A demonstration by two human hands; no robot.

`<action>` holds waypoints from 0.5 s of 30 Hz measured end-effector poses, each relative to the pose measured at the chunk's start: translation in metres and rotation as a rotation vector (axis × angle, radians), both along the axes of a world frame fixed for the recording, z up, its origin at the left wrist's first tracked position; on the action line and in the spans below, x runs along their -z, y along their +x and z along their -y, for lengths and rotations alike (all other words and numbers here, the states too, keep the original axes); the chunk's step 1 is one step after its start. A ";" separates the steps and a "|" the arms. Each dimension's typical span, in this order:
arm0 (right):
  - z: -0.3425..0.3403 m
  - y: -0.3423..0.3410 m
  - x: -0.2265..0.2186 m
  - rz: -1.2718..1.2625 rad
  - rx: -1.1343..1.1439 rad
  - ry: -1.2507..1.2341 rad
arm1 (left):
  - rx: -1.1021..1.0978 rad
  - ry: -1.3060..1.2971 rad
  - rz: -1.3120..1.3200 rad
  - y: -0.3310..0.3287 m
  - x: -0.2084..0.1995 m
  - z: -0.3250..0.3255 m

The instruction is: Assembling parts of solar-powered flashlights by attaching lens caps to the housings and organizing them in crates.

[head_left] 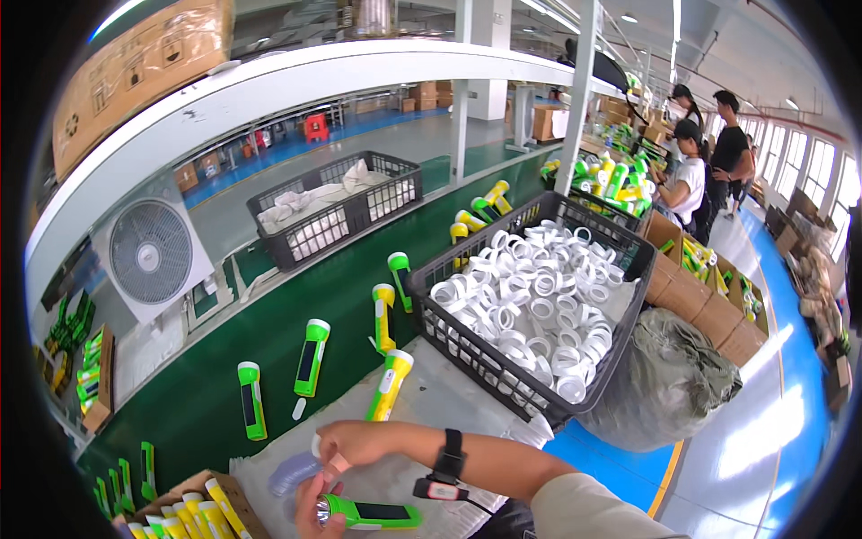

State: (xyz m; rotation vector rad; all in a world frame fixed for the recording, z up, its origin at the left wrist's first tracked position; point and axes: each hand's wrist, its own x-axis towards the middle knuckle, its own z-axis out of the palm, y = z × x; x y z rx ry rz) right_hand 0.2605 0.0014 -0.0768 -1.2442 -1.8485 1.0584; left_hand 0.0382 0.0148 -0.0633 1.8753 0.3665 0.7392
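Note:
My left hand (310,505) is closed around the head end of a green flashlight (386,515) with a black panel; the flashlight lies tilted over the pale sheet. Just above it, my right hand (355,443) is closed, fingers pinched, with a small white ring (316,444) at the fingertips, partly hidden. Beside both hands is a stack of clear, bluish plastic discs (292,472). Beyond the right hand lies a yellow-and-green flashlight (390,386). A black crate (485,364) full of white rings stands past my right forearm.
Several flashlights, including a green one (312,357), lie on the green conveyor belt (202,422). A cardboard box (235,503) of flashlights is at lower left. Another black crate (337,235) stands across the belt. A filled plastic bag (669,386) is at right; people work farther back.

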 end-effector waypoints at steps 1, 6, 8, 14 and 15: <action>0.001 0.005 -0.002 0.012 0.135 0.115 | 0.028 0.005 0.000 0.000 0.001 0.006; -0.035 0.015 0.062 0.168 0.718 0.265 | 0.135 0.322 -0.234 -0.008 -0.033 0.028; -0.033 -0.015 0.033 0.475 0.569 0.162 | 0.131 0.483 -0.202 -0.011 -0.050 0.024; -0.049 -0.017 0.055 0.662 0.457 0.140 | 0.138 0.618 -0.198 0.003 -0.026 -0.001; -0.041 -0.019 0.048 0.667 0.472 0.139 | 0.152 0.479 -0.185 -0.001 -0.026 -0.005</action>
